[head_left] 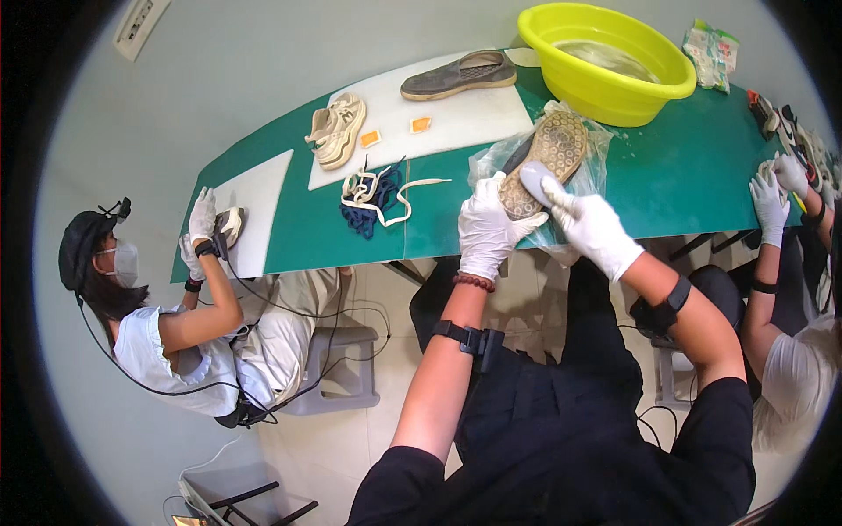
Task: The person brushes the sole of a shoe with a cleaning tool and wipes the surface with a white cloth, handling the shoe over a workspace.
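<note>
My left hand (491, 230), in a white glove, grips a shoe (561, 145) by its heel end, with the patterned tan sole turned up toward me. My gloved right hand (592, 230) is closed around a pale lilac scrubbing brush (536, 181). The brush's rounded back shows, and it rests against the sole near my left thumb; its bristles are hidden. Under the shoe lies a crumpled clear plastic bag (598, 156) at the table's near edge. The shoe's upper is mostly out of sight beneath the sole.
A yellow basin (614, 98) holding cloudy liquid stands behind on the green table (684, 167). A grey slip-on (460, 75), a beige shoe (337, 131) and laces (373, 200) lie leftward. A plastic packet (710, 54) is at the back right. Gloved co-workers sit on both sides.
</note>
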`<state>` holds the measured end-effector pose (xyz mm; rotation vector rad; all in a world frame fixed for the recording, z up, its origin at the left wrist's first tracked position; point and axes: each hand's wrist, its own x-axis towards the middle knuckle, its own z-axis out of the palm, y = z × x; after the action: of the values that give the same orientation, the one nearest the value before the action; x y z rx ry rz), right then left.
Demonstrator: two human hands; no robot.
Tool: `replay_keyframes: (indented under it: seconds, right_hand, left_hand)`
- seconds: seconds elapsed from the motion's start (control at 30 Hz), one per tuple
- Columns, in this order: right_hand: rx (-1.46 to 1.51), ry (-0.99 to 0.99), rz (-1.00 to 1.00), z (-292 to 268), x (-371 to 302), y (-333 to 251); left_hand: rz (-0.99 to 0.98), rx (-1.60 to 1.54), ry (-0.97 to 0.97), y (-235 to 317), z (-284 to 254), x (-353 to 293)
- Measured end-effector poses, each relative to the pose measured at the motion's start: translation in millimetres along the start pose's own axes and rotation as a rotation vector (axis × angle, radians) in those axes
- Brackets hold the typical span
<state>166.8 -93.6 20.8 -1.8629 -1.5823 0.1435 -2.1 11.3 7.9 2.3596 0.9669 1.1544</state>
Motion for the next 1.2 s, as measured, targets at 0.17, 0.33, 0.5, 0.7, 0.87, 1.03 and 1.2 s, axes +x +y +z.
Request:
replay_keyframes:
  seconds: [0.17,0.33,0.5,0.7,0.87,1.03,1.2]
  right_hand:
    - [-0.048,0.243,0.206,-15.8,66.6,74.5]
    - [-0.181,-0.051,0.022,5.1,21.2,-6.1]
    - [-0.217,0.09,0.294,-17.6,86.3,57.1]
    - [-0.16,-0.038,0.008,13.0,49.4,2.6]
    - [-0.265,0.115,0.225,-8.2,107.0,77.5]
    - [-0.324,-0.093,0.213,3.7,93.4,45.9]
    - [-0.113,-0.093,0.269,-24.8,95.5,54.9]
  left_hand:
    - [0.024,0.038,0.018,0.7,6.6,0.1]
    - [-0.015,0.023,-0.012,-2.9,3.3,-1.5]
    - [0.009,0.028,0.0,3.8,2.9,-1.2]
    - [-0.019,0.013,-0.015,-2.3,2.8,-0.4]
    - [-0.01,0.029,-0.017,4.9,1.4,2.4]
    - [-0.042,0.037,-0.024,-1.5,0.1,-0.1]
    - [-0.032,0.03,-0.044,3.5,-0.7,3.0]
